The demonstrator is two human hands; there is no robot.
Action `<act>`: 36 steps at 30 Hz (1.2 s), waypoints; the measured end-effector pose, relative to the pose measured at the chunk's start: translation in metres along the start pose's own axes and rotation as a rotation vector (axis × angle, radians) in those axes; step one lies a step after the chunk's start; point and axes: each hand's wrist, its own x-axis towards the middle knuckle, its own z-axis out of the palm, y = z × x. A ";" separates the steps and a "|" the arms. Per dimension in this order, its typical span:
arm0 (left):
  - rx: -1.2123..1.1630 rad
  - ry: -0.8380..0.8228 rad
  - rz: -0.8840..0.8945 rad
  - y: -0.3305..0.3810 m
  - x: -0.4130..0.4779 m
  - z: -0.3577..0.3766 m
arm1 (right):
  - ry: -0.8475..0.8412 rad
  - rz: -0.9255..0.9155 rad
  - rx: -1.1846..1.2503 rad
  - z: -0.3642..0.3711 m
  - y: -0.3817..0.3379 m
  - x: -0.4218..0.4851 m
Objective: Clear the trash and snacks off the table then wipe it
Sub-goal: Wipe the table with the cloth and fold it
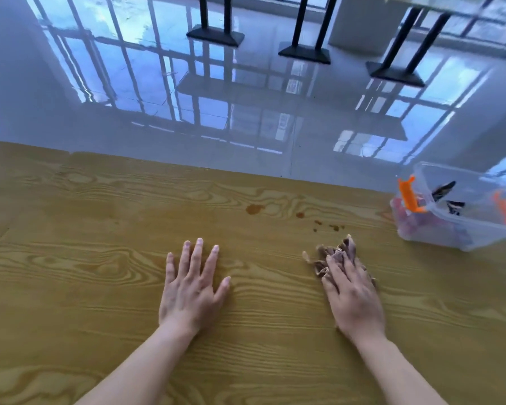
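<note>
My right hand point(352, 296) presses flat on a crumpled brownish cloth point(332, 254) on the wooden table point(100, 258); the cloth sticks out past my fingertips. Just beyond it lie brown stains: a larger blot point(254, 209) and a few small spots point(327, 226). My left hand point(192, 287) rests palm down on the bare wood with its fingers spread, holding nothing.
A clear plastic bin point(438, 229) with orange latches stands at the table's right edge, holding wrappers and reddish packets. Beyond the table's far edge is a glossy floor point(246, 112) with black table bases point(215, 35).
</note>
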 end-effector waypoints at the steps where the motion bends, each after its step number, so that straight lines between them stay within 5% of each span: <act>1: 0.009 0.002 0.001 0.000 0.000 0.000 | 0.005 0.102 0.013 0.000 -0.001 0.013; 4: 0.019 0.000 -0.005 0.002 0.002 -0.002 | 0.004 0.189 0.004 0.004 -0.023 0.029; 10: -0.020 0.019 -0.009 0.003 0.001 -0.005 | -0.122 -0.357 -0.029 -0.003 0.007 -0.004; 18: -0.032 0.071 -0.014 0.003 0.004 -0.001 | -0.011 0.207 0.031 -0.008 0.029 0.081; 24: -0.020 0.005 -0.055 0.008 0.012 -0.005 | -0.021 -0.256 0.008 0.002 0.025 -0.015; 27: -0.032 -0.015 -0.118 0.020 0.029 -0.005 | -0.021 -0.212 0.007 -0.007 0.053 -0.002; 32: 0.017 0.044 -0.124 0.022 0.031 0.010 | -0.034 0.154 0.007 -0.012 0.036 0.095; 36: 0.018 0.025 -0.126 0.023 0.031 0.006 | 0.010 -0.061 -0.033 0.007 0.013 0.038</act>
